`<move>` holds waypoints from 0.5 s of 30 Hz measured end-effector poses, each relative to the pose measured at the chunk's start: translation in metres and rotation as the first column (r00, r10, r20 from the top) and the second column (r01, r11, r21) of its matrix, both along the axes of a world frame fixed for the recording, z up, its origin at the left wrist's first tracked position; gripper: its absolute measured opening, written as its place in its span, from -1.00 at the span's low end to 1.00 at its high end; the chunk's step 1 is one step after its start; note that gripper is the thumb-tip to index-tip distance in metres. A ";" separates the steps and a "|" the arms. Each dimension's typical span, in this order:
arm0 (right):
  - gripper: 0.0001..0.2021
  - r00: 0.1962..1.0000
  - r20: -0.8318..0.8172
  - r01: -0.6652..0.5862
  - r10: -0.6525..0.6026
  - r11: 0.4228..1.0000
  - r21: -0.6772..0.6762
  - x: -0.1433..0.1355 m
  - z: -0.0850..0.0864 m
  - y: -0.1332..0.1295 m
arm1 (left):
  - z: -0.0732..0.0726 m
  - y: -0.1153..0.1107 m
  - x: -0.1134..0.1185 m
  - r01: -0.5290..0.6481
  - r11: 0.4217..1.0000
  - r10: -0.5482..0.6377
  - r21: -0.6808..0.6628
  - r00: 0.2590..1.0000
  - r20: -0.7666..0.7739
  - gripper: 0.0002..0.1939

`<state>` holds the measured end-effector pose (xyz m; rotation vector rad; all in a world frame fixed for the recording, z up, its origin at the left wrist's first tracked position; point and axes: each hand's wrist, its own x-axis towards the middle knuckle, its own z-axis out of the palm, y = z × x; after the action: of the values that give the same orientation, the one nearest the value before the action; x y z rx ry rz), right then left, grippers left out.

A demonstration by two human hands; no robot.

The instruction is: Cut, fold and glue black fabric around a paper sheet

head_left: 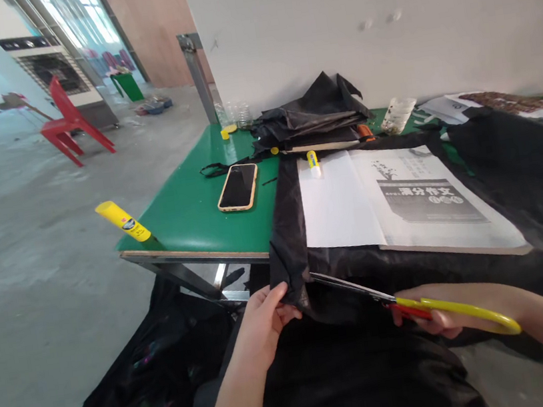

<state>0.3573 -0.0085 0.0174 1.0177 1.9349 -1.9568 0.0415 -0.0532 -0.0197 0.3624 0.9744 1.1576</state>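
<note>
My left hand (266, 317) pinches the near left corner of a black sheet of fabric (289, 228) that hangs over the table's front edge. My right hand (433, 315) grips scissors (448, 307) with yellow and red handles, their blades pointing left along the sheet, close to the corner in my left hand. Whether the blades are closed is hard to make out. On the black sheet lies an open book (427, 198), its white flap turned to the left and its grey printed cover facing up. A small glue stick (314, 165) rests at the top of the flap.
On the green table (185, 202) are a phone (238, 187) and a crumpled black fabric pile (310, 117). A large yellow glue tube (125, 222) stands tilted at the left edge. Clear plastic bottles (237, 115) stand behind. A red chair (69, 124) is on the floor.
</note>
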 end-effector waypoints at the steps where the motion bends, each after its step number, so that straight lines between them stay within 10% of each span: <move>1: -0.37 1.000 -0.018 0.002 -0.002 0.999 -0.036 -0.002 0.000 0.001 | -0.001 0.000 0.000 0.001 1.000 -0.001 -0.001 1.000 0.016 -0.79; 15: -0.37 0.994 -0.106 -0.018 0.012 0.998 -0.057 -0.024 -0.001 0.009 | -0.006 -0.001 0.001 0.013 1.000 -0.013 0.024 1.000 -0.021 -0.76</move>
<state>0.3331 0.0002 0.0164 0.8993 1.9202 -2.0854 0.0428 -0.0538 -0.0256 0.4002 0.9763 1.1563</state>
